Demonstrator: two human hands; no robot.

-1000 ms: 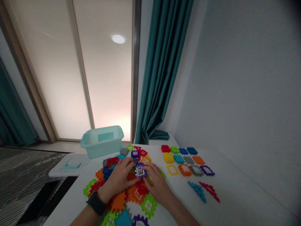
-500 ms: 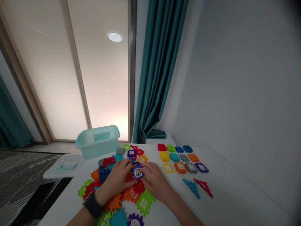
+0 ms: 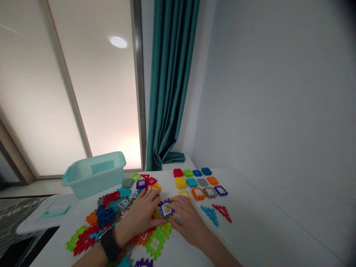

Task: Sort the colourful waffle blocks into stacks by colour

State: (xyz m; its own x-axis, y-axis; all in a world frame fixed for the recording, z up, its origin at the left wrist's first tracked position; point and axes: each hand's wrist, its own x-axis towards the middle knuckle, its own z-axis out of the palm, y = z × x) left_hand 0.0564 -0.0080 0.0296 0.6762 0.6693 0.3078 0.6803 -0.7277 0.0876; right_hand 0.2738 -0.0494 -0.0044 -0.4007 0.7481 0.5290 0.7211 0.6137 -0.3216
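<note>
A purple square interlocking building piece with a white window insert [image 3: 167, 209] is between my two hands, above the right side of a mixed pile of colourful toothed pieces. My right hand [image 3: 189, 220] grips its right side with thumb and fingers. From the other side, my left hand [image 3: 140, 213], below a dark wristwatch, reaches over the pile with its fingers and thumb at the piece's left edge. A lime green window piece [image 3: 154, 243] lies just below the hands. Dark blue pieces [image 3: 105, 216] and red pieces [image 3: 86, 239] lie left of my left hand.
Right of the pile, sorted pieces stand in rows, including a yellow stack [image 3: 180, 183] and an orange window stack [image 3: 198, 193]. Blue [image 3: 210, 215] and red triangular pieces [image 3: 222, 213] lie nearer. A teal bin [image 3: 96, 180] and its lid [image 3: 46, 215] are at the left.
The view has turned right, so the table's contents appear further left. Both hands and the purple window piece have moved right relative to the pile, uncovering grey window pieces left of my left hand.
</note>
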